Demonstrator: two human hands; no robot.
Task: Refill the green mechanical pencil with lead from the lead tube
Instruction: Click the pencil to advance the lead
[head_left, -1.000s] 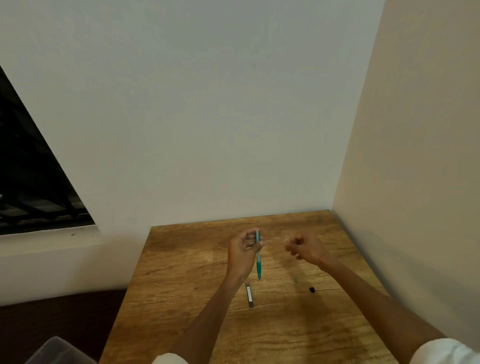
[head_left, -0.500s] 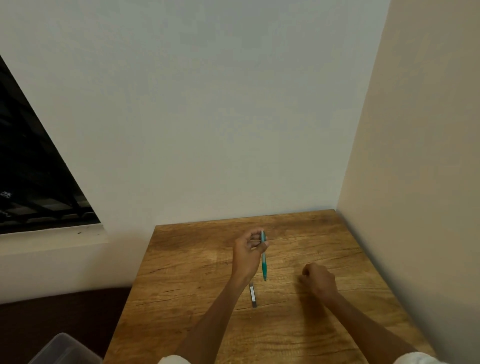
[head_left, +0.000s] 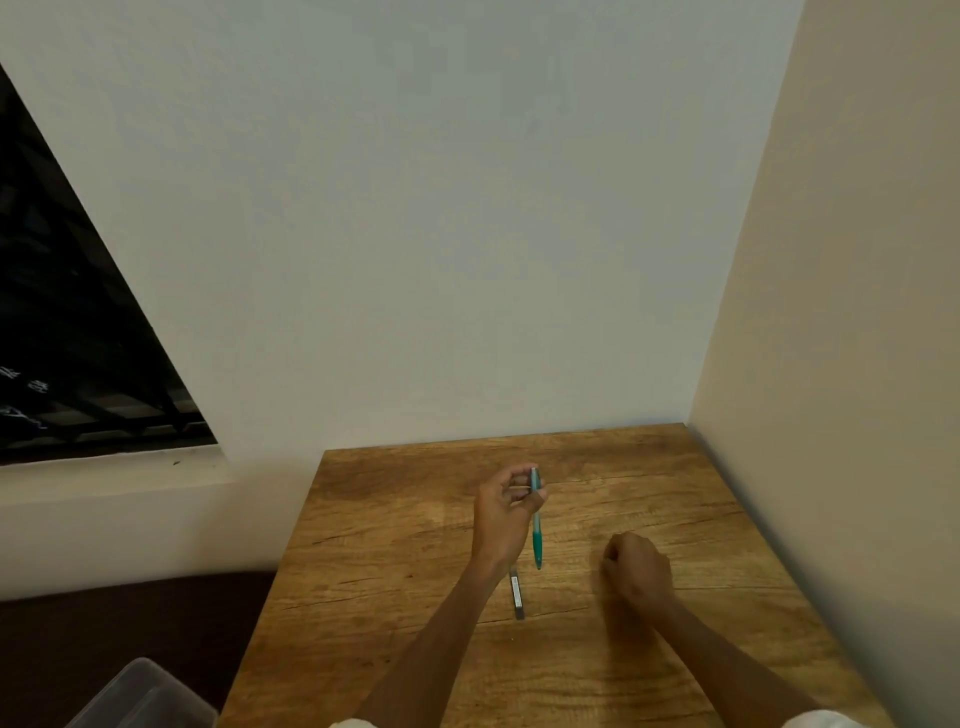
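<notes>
My left hand (head_left: 506, 512) is raised above the middle of the wooden table (head_left: 395, 525). It pinches the green mechanical pencil (head_left: 537, 540) near its upper end, and the pencil hangs almost upright with its tip down. The slim grey lead tube (head_left: 517, 598) lies flat on the table just below the pencil, beside my left wrist. My right hand (head_left: 636, 571) rests low on the table to the right of the pencil, with its fingers curled shut. Whatever lies under those fingers is hidden.
The table stands in a corner, with a white wall behind and a beige wall (head_left: 831, 364) close on the right. A dark window (head_left: 62, 338) is at the left. A clear plastic bin (head_left: 140, 696) sits on the floor beside the table's near left corner.
My right hand has dropped from beside the pencil's top down to the table on the right, covering the spot where a small black piece lay. My left hand and the pencil have barely moved.
</notes>
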